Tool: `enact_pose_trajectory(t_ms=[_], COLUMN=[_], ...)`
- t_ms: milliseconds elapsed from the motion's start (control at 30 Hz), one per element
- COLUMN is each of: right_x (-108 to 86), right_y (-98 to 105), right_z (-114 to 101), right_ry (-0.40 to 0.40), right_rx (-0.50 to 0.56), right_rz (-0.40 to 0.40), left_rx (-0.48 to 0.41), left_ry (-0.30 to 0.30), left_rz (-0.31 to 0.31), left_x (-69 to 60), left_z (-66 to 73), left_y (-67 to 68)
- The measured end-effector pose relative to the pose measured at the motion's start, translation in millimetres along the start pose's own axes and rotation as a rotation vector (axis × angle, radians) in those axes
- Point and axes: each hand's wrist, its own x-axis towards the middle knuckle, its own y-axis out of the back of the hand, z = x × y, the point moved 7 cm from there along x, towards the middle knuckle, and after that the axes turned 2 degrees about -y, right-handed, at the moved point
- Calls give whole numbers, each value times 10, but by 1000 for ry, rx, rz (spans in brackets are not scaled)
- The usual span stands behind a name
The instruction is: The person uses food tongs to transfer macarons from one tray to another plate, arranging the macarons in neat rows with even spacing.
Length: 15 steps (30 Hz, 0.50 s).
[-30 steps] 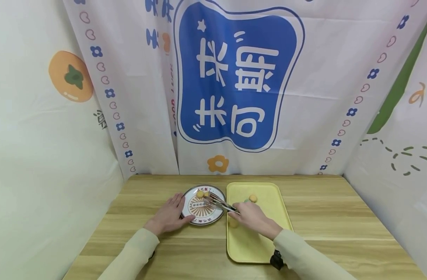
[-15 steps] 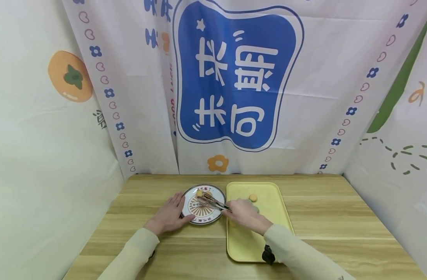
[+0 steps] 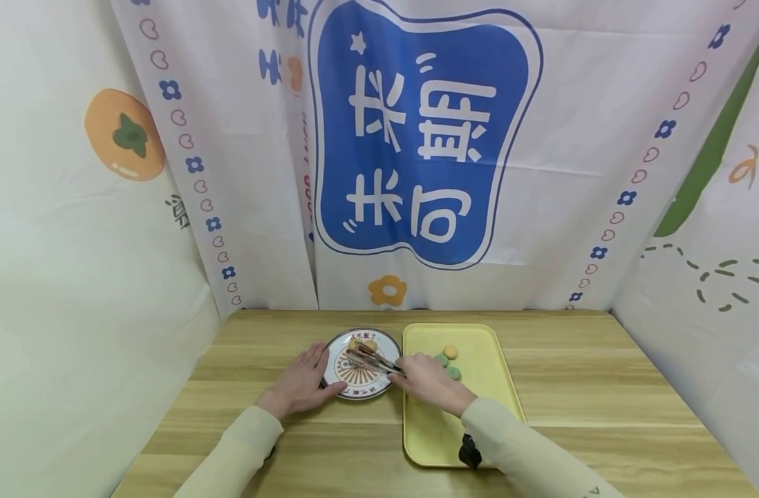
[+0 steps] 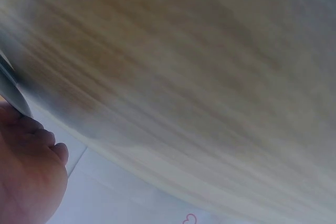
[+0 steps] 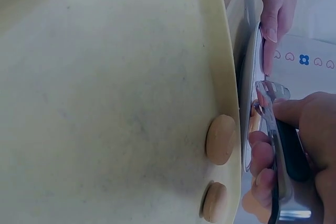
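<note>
My left hand (image 3: 298,384) rests against the left rim of a round white plate (image 3: 358,382) with a brown ray pattern, fingers extended and thumb over the near edge. In my right hand (image 3: 430,380) I grip metal tongs (image 5: 286,156) with dark handle grips. The tongs' tips are over the plate, beside two small round yellow cookies (image 3: 370,345) near its far side. Whether the tips touch a cookie cannot be seen. The left wrist view shows part of the left hand (image 4: 31,166) by the plate's edge (image 4: 13,95).
A yellow rectangular tray (image 3: 442,439) lies right of the plate. On it are two green cookies (image 3: 455,373) and a yellow cookie (image 3: 450,353). Two more cookies (image 5: 220,139) lie by its left edge in the right wrist view. A printed cloth (image 3: 541,228) hangs behind the table.
My right hand and the tongs have moved left over the plate, from the right cookie toward the left one. More of the green cookies shows. The left hand stays put.
</note>
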Motion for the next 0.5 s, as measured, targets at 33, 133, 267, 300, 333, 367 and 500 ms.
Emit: enact_pose_trajectory(t_ms=[33, 133, 267, 300, 333, 367, 500], right_x=[0, -1, -1, -1, -1, -1, 0], right_y=[-2, -6, -13, -10, -9, -6, 14], right_z=[-3, -4, -1, 2, 4, 7, 18], right_ry=[0, -3, -5, -9, -13, -15, -30], right_rx=[0, 10, 16, 15, 15, 14, 13], right_rz=[1, 4, 13, 15, 16, 18, 22], left_rx=[-2, -7, -5, -5, -3, -4, -9], left_ry=[0, 2, 3, 3, 3, 3, 5], left_rz=[-1, -4, -1, -1, -1, 1, 5], left_x=[1, -1, -2, 0, 2, 3, 9], left_z=[1, 2, 0, 1, 1, 0, -3], left_y=[0, 1, -2, -2, -3, -2, -5])
